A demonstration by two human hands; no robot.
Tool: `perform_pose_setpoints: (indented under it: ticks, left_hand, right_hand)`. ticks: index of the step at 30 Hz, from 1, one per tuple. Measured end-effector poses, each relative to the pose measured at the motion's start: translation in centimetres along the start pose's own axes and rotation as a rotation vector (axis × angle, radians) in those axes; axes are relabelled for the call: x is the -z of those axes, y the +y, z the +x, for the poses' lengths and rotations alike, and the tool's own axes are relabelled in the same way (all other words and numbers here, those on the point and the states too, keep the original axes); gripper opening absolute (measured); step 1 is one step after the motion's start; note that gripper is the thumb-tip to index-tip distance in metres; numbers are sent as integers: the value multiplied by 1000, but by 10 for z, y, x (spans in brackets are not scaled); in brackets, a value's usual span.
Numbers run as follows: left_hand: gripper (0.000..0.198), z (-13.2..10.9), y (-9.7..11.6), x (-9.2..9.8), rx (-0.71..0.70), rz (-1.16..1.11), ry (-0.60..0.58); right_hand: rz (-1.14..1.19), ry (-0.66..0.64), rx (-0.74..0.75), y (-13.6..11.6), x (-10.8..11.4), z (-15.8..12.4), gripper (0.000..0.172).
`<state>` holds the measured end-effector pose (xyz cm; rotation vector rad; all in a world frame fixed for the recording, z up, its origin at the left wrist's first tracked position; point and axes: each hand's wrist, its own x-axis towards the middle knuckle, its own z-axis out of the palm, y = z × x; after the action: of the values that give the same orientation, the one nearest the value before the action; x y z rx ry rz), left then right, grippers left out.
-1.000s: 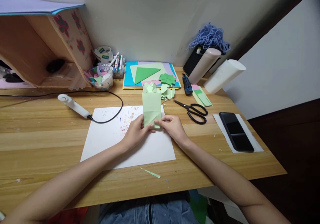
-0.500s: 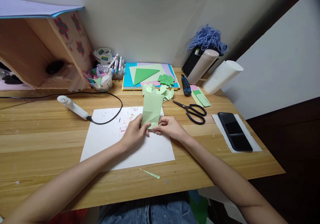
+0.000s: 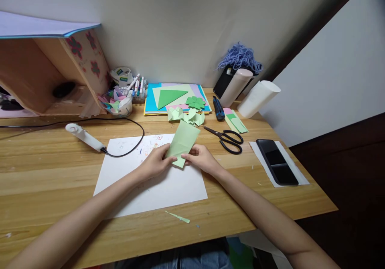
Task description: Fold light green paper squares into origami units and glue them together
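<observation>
A pale green strip of paper point(image 3: 184, 140) with crease lines is held up, tilted, over the white sheet point(image 3: 129, 189). My left hand point(image 3: 158, 160) pinches its lower left edge, thumb on the front and fingers behind. At the lower right edge, my right hand point(image 3: 201, 158) grips it the same way, its fingertips partly hidden behind the paper. Just beyond lie folded light green paper pieces point(image 3: 189, 117) and a darker green paper flower point(image 3: 196, 103). Black-handled scissors point(image 3: 231, 140) rest to the right of my right hand.
Stacked coloured paper point(image 3: 148, 104) lies by the wall, with a box cutter point(image 3: 218, 108) beside it. A white corded tool point(image 3: 86, 137) sits left, a phone point(image 3: 276, 162) right. A green paper scrap point(image 3: 178, 217) lies near the front edge. Markers point(image 3: 136, 85) stand at the back.
The green paper has turned so its top leans right and its lower corner points down. Both hands still hold it, with the right thumb now on its front. The camera view has shifted slightly.
</observation>
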<state>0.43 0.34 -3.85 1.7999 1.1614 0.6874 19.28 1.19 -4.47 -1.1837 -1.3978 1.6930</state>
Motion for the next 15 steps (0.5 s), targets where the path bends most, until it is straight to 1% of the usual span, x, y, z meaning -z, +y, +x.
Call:
perform_pose_setpoints:
  ticks: [2,4,6,8,9,11,13,15]
  left_hand:
    - [21,0,3,2,17,-69,-26]
    - [24,0,7,0,71,-178,16]
    - [27,-1,12,-5,117,-290,76]
    - [29,-2,16,-13,114,-359,64]
    - [27,-3,17,-17,118,-364,37]
    - [28,-4,18,-21,146,-409,43]
    - [29,-5,18,-22,151,-449,22]
    - [32,-5,18,-20,131,-455,-16]
  right_hand:
    - [-9,31,10,-1,-2,0,26]
    - [1,125,5,-2,-6,0,24]
    - [74,204,17,-2,-12,-1,25]
    - [157,214,37,-1,-17,-3,26]
    - [179,205,45,0,-19,-4,27]
    - [178,145,50,-1,-20,-6,29]
    - [138,46,62,-3,-17,-8,30]
    - [93,-40,82,-7,-12,-8,27]
